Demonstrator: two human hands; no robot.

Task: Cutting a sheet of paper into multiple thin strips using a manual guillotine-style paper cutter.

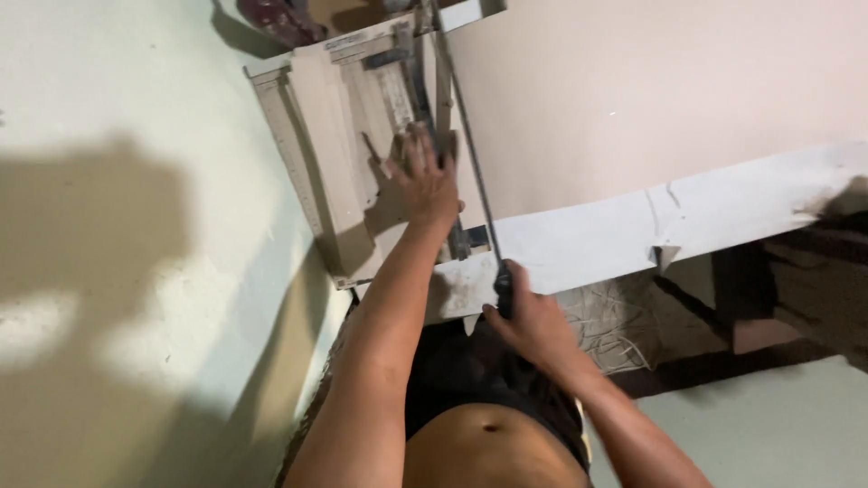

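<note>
I see left hand (423, 177) pressed flat, fingers spread, on paper stack atop paper cutter (348, 163) on floor. Right hand (526, 321), grip closed round black lever handle (503, 289) at cutter's near edge. Pale sheet (651, 99) overhangs right; open floor left.

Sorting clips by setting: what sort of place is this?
Probably a small home or backroom workshop: a lever paper cutter on a worn white table, the left hand pressing its bed, the right hand gripping the blade handle.
</note>
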